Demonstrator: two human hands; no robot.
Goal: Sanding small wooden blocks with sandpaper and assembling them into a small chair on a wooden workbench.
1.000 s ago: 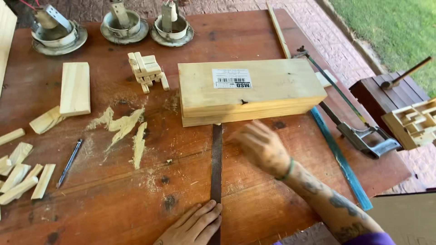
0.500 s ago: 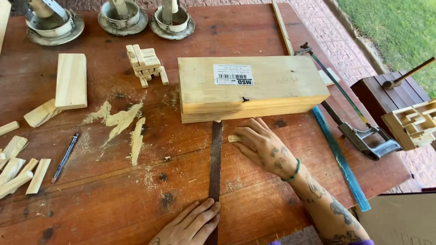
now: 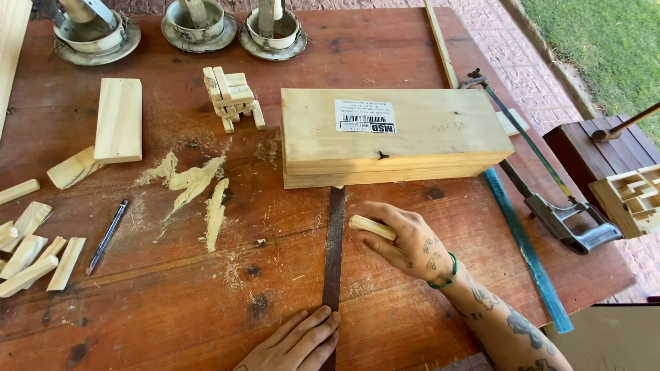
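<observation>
**Small wood piece held just right of the long file, crosswise to it**

The reddish-brown wooden worktop (image 3: 385,62) carries everything here. The biggest thing on it is a pale rectangular timber block (image 3: 395,136) with a white sticker on top, lying with its long side across the view. From under its near edge a long, flat, dark metal file (image 3: 334,247) runs straight toward the person, so its long axis stands at a right angle to the block's.

The left hand (image 3: 299,343) lies flat on the near end of the file, fingers together and stretched out along it, pressing it down rather than gripping it. The right hand (image 3: 402,240) sits just to the right of the file's middle, closer to the block than the left hand is. Its fingers are clamped on a small pale wooden stick (image 3: 371,227), which juts out to the left from the hand toward the file. The stick's long axis lies nearly crosswise to the file; its free end is just beside the file's right edge, and whether it touches cannot be told.

Well off to the left lie pale wood offcuts (image 3: 31,251) and loose shavings (image 3: 189,180); to the right, a hacksaw with a dark handle (image 3: 550,199)
</observation>
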